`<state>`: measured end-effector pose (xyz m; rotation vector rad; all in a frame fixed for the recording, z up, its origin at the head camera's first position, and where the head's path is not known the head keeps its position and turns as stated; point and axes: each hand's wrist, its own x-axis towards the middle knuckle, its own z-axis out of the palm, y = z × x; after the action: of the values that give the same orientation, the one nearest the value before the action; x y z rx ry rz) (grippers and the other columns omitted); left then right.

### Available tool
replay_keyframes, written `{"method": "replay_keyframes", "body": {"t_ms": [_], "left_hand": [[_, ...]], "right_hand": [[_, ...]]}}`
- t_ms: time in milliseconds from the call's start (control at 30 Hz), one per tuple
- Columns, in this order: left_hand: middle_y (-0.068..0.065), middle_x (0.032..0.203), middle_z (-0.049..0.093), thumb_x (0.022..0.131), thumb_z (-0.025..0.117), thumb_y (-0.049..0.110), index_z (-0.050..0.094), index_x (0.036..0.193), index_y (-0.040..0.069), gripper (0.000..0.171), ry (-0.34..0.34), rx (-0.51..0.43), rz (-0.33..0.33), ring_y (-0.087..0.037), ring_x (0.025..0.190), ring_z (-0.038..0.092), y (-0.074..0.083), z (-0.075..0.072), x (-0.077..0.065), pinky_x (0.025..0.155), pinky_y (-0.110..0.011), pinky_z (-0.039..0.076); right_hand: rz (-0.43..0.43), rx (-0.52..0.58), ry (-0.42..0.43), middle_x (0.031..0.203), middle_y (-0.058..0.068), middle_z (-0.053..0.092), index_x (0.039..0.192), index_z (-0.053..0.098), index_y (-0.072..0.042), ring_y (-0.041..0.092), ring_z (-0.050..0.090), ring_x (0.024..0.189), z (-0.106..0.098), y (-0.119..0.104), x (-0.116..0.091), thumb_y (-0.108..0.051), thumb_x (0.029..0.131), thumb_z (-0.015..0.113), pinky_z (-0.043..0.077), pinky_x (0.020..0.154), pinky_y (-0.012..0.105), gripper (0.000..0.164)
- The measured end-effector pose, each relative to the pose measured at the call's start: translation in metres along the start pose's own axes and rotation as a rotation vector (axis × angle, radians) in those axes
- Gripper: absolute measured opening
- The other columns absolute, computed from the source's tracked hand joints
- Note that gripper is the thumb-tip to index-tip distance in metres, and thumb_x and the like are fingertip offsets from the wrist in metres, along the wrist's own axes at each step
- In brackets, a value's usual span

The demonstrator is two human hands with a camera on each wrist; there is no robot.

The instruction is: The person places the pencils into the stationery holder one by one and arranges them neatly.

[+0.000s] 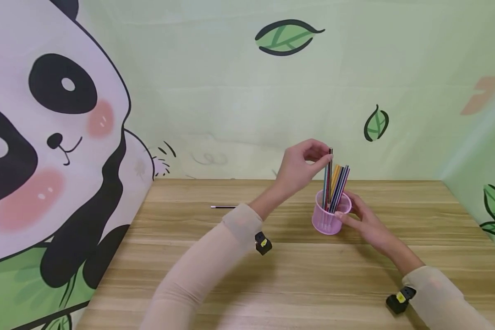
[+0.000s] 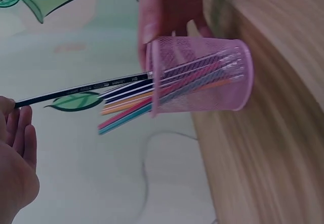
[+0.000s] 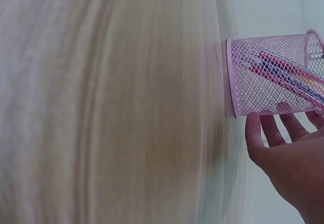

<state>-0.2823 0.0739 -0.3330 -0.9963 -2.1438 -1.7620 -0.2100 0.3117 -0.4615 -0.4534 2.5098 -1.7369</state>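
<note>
A pink mesh pencil cup (image 1: 318,221) stands upright on the table and holds several pencils (image 2: 126,102) in blue, orange, red and teal. My left hand (image 1: 297,165) is above the cup, pinching the top end of a dark pencil (image 2: 76,89) between thumb and fingertips. That pencil rises higher than the others, its lower end still inside the rim. On the cup's right side, my right hand (image 1: 369,227) grips the wall, its fingers (image 3: 271,130) against the mesh and its thumb near the rim.
Another dark pencil (image 1: 222,207) lies on the wooden table (image 1: 313,284), left of the cup and partly hidden by the left forearm. Behind the table hangs a pale green backdrop (image 1: 214,91) with a printed panda and leaves.
</note>
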Motion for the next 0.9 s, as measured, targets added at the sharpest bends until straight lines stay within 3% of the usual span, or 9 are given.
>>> {"method": "replay_keyframes", "body": {"t_ms": [433,633,900], "left_hand": [[-0.004,0.1,0.077,0.099,0.077,0.011,0.073,0.111,0.003,0.015,-0.034,0.036,-0.038,-0.004,0.084,0.069,-0.03,0.03,-0.014,0.081,-0.019,0.058],[-0.003,0.101,0.076,0.099,0.077,0.013,0.073,0.111,0.004,0.015,-0.035,0.056,-0.072,-0.003,0.084,0.068,-0.035,0.035,-0.013,0.081,-0.018,0.058],[-0.003,0.1,0.074,0.101,0.075,0.013,0.071,0.111,0.004,0.014,-0.037,0.073,-0.097,-0.003,0.085,0.066,-0.036,0.036,-0.01,0.081,-0.017,0.057]], "right_hand": [[-0.007,0.003,0.006,0.165,0.024,0.034,0.168,0.023,-0.008,0.05,0.03,0.15,-0.001,0.002,-0.001,-0.02,0.108,0.063,0.023,0.119,0.073,0.073],[-0.019,0.002,0.014,0.163,0.024,0.038,0.167,0.024,-0.007,0.047,0.035,0.148,0.0,0.0,-0.001,-0.018,0.108,0.062,0.027,0.118,0.067,0.071],[-0.006,0.006,0.004,0.164,0.026,0.035,0.167,0.022,-0.006,0.052,0.031,0.15,0.0,0.0,-0.001,-0.02,0.108,0.063,0.022,0.119,0.073,0.074]]}}
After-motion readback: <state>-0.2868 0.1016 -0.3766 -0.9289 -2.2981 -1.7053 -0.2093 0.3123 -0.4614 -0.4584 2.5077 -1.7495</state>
